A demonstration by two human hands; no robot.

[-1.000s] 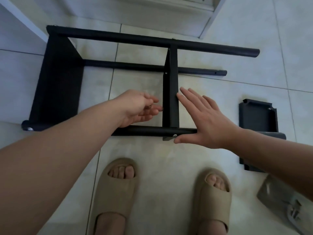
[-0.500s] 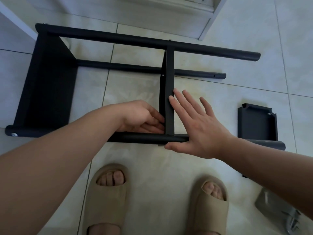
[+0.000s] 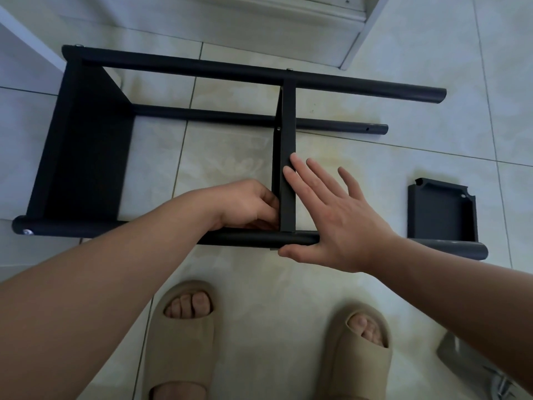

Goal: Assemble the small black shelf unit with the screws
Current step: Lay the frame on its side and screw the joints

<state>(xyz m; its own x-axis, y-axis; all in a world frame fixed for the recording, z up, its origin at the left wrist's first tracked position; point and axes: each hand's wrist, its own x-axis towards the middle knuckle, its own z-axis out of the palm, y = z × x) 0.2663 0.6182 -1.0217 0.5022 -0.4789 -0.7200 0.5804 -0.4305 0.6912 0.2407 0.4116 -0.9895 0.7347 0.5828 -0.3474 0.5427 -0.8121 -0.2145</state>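
Both hands reached down past a pair of tan sandals [image 3: 178,342] planted on the tiled floor [image 3: 259,298]. At the lower right edge lay a greyish packet [image 3: 461,356] with what looked like screws in it, though it was too blurred to be sure.

Just beyond the feet, the black shelf unit [image 3: 95,174] lay on its side on the floor. The right hand [image 3: 331,220] was spread flat and relaxed, grasping nothing. Its palm lay over the near pole [image 3: 245,239], its thumb ran along the pole's front, and its fingertips [image 3: 290,171] touched the right face of the middle panel [image 3: 285,140]. The left hand [image 3: 248,206] sat on the other side of that panel, just above the near pole, with its fingers curled in against the panel's left face. I could not tell whether they pinched anything.

A screw [image 3: 28,232] showed at the near pole's left end, where the end panel [image 3: 86,116] stood. To the right of the hands, apart from the frame, a loose panel [image 3: 441,215] lay on the floor, touching the near pole's right end.

Farther back, the middle panel met a low pole [image 3: 202,115] and then the far pole [image 3: 360,83], both running left to the end panel. White furniture [image 3: 288,30] stood beyond.
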